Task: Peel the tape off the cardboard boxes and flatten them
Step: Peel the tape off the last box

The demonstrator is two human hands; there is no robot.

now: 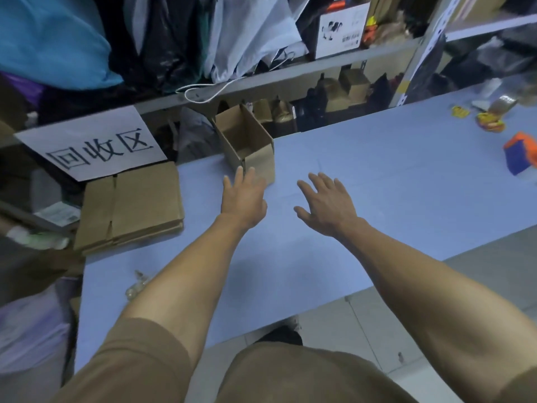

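Note:
A small open cardboard box [255, 152] stands upright at the far edge of the blue table [377, 175], its top flaps raised. My left hand [242, 197] is stretched out with straight fingers, its fingertips at the box's near lower corner. My right hand [327, 203] hovers open over the table to the right of the box, fingers spread, holding nothing. A stack of flattened cardboard boxes [130, 207] lies at the table's left end.
A white paper sign [93, 144] with large characters leans behind the flat stack. Shelves [290, 77] packed with bags and boxes run along the back. Small colourful items [491, 120] and an orange-blue box [521, 152] lie at the far right. Crumpled clear tape [136, 283] lies near my left forearm.

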